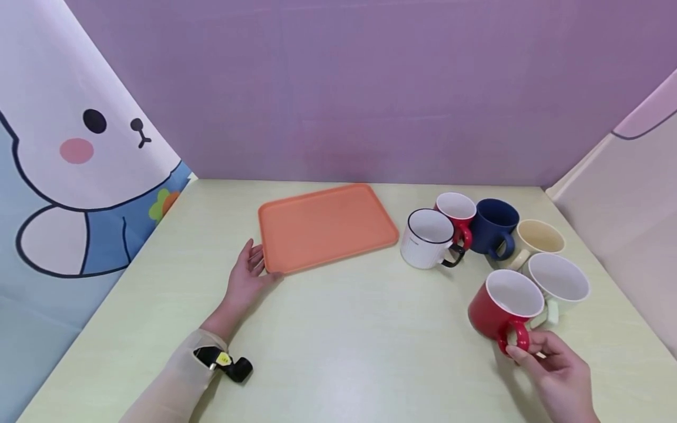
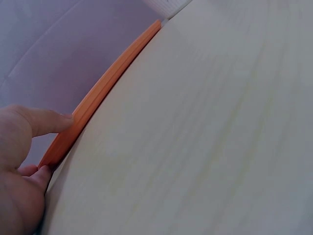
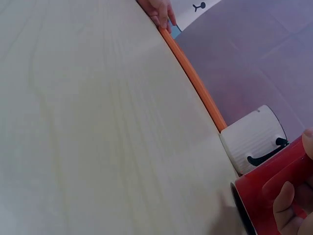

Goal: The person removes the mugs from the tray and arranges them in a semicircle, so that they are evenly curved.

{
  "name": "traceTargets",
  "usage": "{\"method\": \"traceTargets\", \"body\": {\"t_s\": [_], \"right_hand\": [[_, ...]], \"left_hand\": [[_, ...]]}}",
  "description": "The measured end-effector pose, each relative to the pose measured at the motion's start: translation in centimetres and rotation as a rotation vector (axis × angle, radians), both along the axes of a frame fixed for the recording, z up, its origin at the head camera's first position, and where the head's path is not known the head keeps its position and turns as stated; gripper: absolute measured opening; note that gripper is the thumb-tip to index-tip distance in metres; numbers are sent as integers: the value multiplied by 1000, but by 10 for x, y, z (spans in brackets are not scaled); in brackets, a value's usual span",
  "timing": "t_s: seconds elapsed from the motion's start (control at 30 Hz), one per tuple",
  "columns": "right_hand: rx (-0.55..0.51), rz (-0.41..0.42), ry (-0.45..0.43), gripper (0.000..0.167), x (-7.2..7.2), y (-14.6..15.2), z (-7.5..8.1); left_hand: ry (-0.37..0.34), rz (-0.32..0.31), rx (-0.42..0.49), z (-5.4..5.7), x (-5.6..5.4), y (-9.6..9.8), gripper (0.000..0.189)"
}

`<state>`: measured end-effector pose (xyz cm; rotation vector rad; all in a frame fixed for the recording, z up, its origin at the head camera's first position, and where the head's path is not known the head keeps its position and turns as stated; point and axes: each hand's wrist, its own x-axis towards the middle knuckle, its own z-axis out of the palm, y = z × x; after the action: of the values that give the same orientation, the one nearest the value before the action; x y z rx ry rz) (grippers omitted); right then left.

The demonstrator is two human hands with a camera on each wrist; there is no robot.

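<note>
My left hand point(image 1: 247, 279) holds the near left corner of an orange rectangular tray point(image 1: 328, 226). In the left wrist view its thumb lies against the tray's rim point(image 2: 93, 100), with other fingers at the corner. My right hand point(image 1: 557, 367) grips the handle of a red mug point(image 1: 489, 308) with a white inside. The right wrist view shows fingers curled at the handle of this red mug point(image 3: 259, 196). Right behind it is a pale green mug point(image 1: 557, 282), which the red mug partly overlaps in the head view.
Beyond are a cream mug point(image 1: 539, 238), a navy mug point(image 1: 494, 223), another red mug point(image 1: 456, 207) and a white mug with dark rim point(image 1: 423, 247), right of the tray. A purple backdrop point(image 1: 338, 94) rises behind the pale table point(image 1: 338, 341); printed cloth hangs at left.
</note>
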<state>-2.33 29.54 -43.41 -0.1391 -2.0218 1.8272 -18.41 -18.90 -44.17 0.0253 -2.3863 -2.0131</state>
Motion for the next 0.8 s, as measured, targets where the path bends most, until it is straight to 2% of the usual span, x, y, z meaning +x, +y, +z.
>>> {"method": "traceTargets", "body": {"t_s": [0.13,0.37,0.8], "right_hand": [[-56,-22,-18,22,2,1,-1],[-85,-73,-72,21,4,1,0],[-124,-88,-85,19,6,11,-5]], "left_hand": [[1,1,-1,-1,0,0,104],[1,8,4,-1,-1,-1,104],[5,5,18,0,0,1,103]]}}
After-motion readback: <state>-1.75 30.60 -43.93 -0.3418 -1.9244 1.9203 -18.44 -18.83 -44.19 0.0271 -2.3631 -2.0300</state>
